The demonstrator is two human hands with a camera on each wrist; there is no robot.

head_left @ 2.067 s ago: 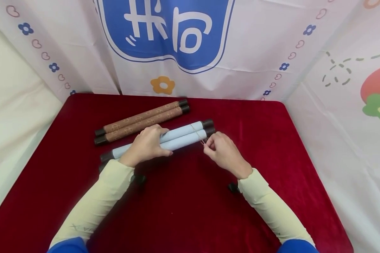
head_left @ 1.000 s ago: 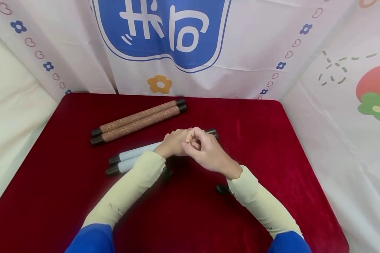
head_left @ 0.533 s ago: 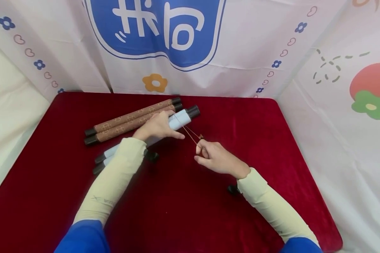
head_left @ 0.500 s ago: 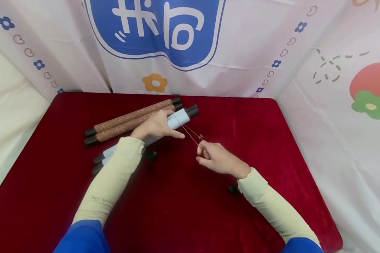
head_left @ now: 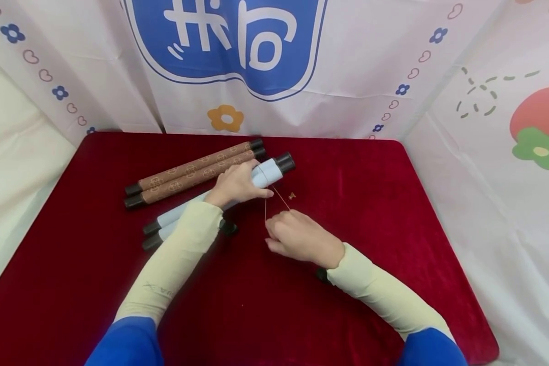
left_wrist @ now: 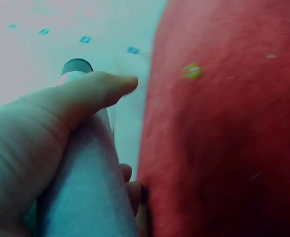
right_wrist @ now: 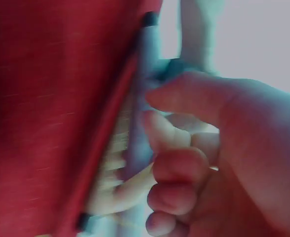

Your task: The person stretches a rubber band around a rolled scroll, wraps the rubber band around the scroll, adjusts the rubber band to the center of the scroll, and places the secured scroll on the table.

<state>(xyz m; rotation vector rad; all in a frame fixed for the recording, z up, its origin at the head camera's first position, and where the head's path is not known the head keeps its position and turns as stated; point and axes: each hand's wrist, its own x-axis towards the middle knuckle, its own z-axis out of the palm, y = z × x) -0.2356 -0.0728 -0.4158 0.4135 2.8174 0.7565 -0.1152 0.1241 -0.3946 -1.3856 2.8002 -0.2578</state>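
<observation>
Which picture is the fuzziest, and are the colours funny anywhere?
Right wrist view: fuzziest, with the pale blue roll smeared and the upper right corner washed out; left wrist view: blue-green tint, and the small yellowish thing on the red cloth looks blurry; head view: clearest, the pattern on the brown rolls shows.

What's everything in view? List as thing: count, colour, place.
Velvety cloth-covered table: 1, red, beneath rolls
Patterned cylindrical rolls: 2, brown with black ends, table's rear left
Smooth cylindrical rolls: 2, light blue with black ends, in front of brown pair
Thin cord strands: 2, tan, below blue rolls' right end
Tiny trinket: 1, yellow, right of cord
Fabric walls: 3, whitish, around table
Wrist devices: 2, black, at wrists
Two-tone sleeves: 2, cream/blue, on arms
Left hand: 1, bare, gripping blue rolls
Right hand: 1, bare, holding cord
</observation>
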